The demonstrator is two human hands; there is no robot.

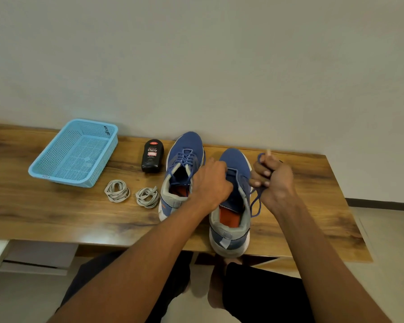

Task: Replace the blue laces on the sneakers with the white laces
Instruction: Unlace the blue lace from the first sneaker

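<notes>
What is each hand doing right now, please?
Left hand: fingers curled on the right sneaker, steadying it.
Right hand: gripping the blue lace.

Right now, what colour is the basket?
Light blue; the basket shows best in the head view, left on the table.

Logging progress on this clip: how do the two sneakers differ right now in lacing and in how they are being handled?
The left sneaker keeps its blue lace crisscrossed through the eyelets; the right sneaker looks largely unlaced, its blue lace gathered in the right hand. No hand touches the left sneaker, while the left hand rests on the right sneaker's tongue area. The right sneaker sits nearer the table's front edge. Both are blue with grey collars and orange insoles.
</notes>
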